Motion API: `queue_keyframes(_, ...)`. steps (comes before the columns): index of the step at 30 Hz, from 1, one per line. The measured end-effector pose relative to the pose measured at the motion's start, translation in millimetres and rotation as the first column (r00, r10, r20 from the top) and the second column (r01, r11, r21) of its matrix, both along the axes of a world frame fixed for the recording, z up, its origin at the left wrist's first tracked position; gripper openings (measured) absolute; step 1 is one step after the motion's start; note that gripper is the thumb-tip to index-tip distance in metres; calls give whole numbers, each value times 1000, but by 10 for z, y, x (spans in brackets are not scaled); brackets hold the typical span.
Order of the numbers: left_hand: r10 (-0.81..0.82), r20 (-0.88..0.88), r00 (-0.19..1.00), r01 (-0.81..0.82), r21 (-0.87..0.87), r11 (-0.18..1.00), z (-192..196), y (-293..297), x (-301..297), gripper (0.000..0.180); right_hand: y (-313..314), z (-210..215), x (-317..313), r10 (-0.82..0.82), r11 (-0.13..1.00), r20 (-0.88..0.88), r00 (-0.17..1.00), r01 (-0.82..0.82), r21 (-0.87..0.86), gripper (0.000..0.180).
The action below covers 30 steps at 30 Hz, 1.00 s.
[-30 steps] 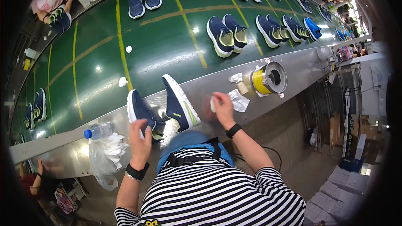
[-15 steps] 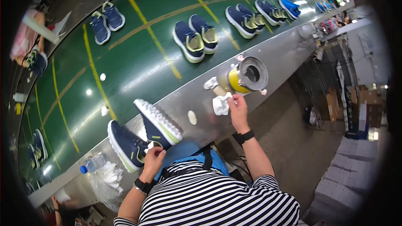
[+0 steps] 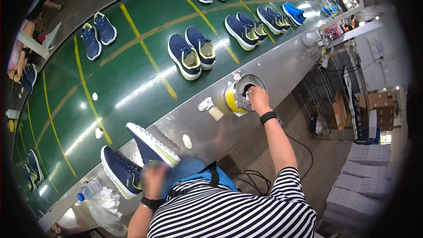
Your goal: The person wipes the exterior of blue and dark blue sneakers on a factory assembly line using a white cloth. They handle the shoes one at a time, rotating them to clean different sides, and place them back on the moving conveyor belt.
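Note:
My right hand (image 3: 259, 99) is closed on a small wad of white cloth (image 3: 248, 94) at the mouth of a round metal can (image 3: 262, 80) with a yellow band. My left hand (image 3: 154, 179) is smeared at the heel end of a navy shoe (image 3: 152, 146), so its fingers cannot be read. That shoe lies tipped on its side, showing a thick white sole with a lime patch. Its mate, another navy shoe (image 3: 120, 169), rests just left of it on the metal ledge.
Pairs of navy sneakers (image 3: 191, 53) stand on the green conveyor belt (image 3: 145, 79) with yellow lines. A beige block (image 3: 216, 113) and crumpled white cloth (image 3: 205, 104) sit beside the can. A bottle (image 3: 90, 189) and bag of white cloths (image 3: 105, 202) lie at lower left.
My right hand has moved the white cloth from beside the can to the can's mouth. My left hand, earlier pinching at the shoe, is now blurred. The view has shifted slightly.

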<state>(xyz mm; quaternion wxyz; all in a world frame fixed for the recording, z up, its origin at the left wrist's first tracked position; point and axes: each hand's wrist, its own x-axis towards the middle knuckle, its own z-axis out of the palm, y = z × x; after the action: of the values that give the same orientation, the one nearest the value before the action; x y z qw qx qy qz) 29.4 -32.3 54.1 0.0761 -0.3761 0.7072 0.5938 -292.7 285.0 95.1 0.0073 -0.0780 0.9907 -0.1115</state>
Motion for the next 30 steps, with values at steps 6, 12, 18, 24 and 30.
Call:
queue_keyframes(6, -231, -112, 966, 159, -445, 881, 232, -34, -64, 35, 101, 59, 46, -109, 909, -116, 987, 52, -413, 11)
queue_keyframes(12, -289, 6, 957, 273, -345, 898, 139, 58, -45, 37, 189, 190, 266, -179, 884, -235, 955, 51, -465, 17)
queue_keyframes(18, -273, 80, 959, 285, -249, 926, 210, 84, -62, 41, -840, 507, 1196, 55, 550, 138, 989, 86, -830, 18)
queue_keyframes(24, -329, 90, 940, 340, -302, 891, 220, 80, -120, 39, -1846, -57, 2049, 431, 513, 181, 884, -75, -855, 17)
queue_keyframes(30, -411, 73, 909, 414, -274, 868, 217, 67, -175, 31, -2214, -349, 1987, 374, 555, -3, 927, -227, -800, 9)
